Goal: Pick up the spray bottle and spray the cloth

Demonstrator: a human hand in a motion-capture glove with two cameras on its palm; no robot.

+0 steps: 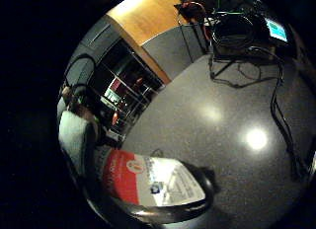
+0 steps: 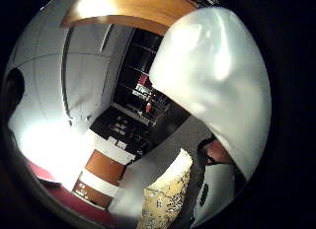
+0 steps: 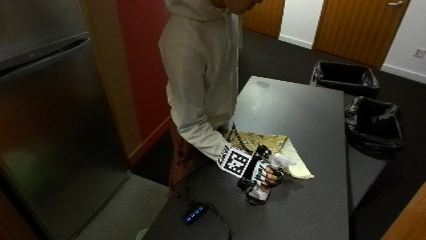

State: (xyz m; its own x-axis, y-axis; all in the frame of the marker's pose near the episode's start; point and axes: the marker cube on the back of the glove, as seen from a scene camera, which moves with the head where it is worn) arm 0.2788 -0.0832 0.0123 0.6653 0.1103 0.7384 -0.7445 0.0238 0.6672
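Spray bottle (image 3: 263,187): you hold it upright in your right hand (image 3: 266,172), its base on or just above the dark table (image 3: 313,115), toward the near end and closer to the edge where you stand. Body appears clear, with a pale trigger head (image 3: 281,160) at the top pointing toward the cloth. From the little-finger-side palm view the bottle (image 1: 153,182) lies close against the palm and shows a label that is red on one part and white on the other, with small print too fine to read.

Right hand: gloved in black, fingers (image 3: 271,176) curled round the neck and upper body of the bottle. Whether a finger sits on the trigger cannot be told.

Cloth (image 3: 269,145): yellowish with a dark mottled pattern, lying flat on the table just beyond the bottle, its pale underside turned up along one edge. The thumb-side palm view shows the same patterned cloth (image 2: 165,199) past your pale sleeve (image 2: 217,86).

Other items: a small black device with blue lights (image 3: 194,214) near the table's near corner, a cable running from it; two bins with black liners (image 3: 373,120) on the floor past the far long edge.
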